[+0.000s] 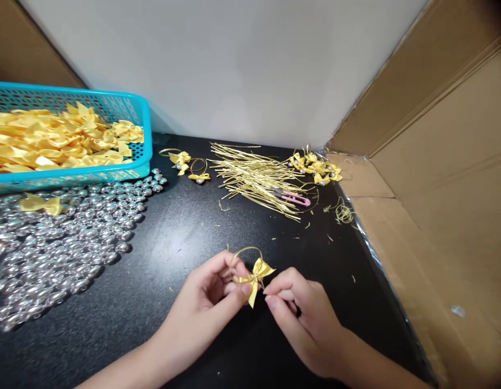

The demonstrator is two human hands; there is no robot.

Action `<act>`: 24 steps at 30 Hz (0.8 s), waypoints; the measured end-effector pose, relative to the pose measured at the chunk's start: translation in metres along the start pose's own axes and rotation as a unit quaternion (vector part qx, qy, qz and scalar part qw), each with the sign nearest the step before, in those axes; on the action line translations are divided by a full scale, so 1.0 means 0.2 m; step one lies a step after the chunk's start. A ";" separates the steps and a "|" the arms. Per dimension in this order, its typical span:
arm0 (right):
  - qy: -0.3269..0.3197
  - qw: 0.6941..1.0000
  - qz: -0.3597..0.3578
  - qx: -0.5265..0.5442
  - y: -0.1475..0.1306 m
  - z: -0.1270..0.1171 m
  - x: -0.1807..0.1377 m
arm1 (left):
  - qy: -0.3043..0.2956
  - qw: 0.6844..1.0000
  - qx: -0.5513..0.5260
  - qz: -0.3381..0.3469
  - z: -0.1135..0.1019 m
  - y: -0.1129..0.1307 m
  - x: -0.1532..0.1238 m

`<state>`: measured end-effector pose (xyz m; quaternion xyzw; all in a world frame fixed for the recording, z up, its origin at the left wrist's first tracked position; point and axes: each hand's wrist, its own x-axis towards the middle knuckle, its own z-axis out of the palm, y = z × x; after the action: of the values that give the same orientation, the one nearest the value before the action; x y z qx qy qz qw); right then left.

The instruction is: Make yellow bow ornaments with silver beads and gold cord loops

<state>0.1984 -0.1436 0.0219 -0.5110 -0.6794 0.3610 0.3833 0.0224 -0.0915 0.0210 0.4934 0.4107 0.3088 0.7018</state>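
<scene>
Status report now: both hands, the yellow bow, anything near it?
Left hand pinches yellow bow with gold loop. Right hand fingers touch the bow's right side. Table around it bare, gold strips far behind.

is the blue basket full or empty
Full: the blue basket is heaped with yellow bows that rise to about its rim.

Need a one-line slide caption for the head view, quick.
Left hand and right hand pinch a yellow bow with gold loop over black table.
</scene>
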 end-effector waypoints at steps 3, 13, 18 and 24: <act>-0.004 1.000 0.004 0.014 0.00 -0.01 0.00 | -0.007 1.000 0.001 -0.002 -0.01 -0.02 0.00; -0.005 0.999 0.016 0.047 0.00 -0.01 0.00 | -0.004 1.000 0.010 0.007 0.01 0.00 0.01; -0.010 0.999 0.016 0.048 0.00 -0.01 0.00 | -0.003 0.999 0.031 0.009 0.01 0.00 0.01; -0.016 0.998 0.027 0.051 0.00 -0.01 0.00 | -0.005 0.999 0.043 -0.003 0.00 0.00 0.01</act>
<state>0.1993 -0.1427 0.0226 -0.5032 -0.6517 0.4137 0.3886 0.0237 -0.0904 0.0216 0.5235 0.4214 0.2866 0.6828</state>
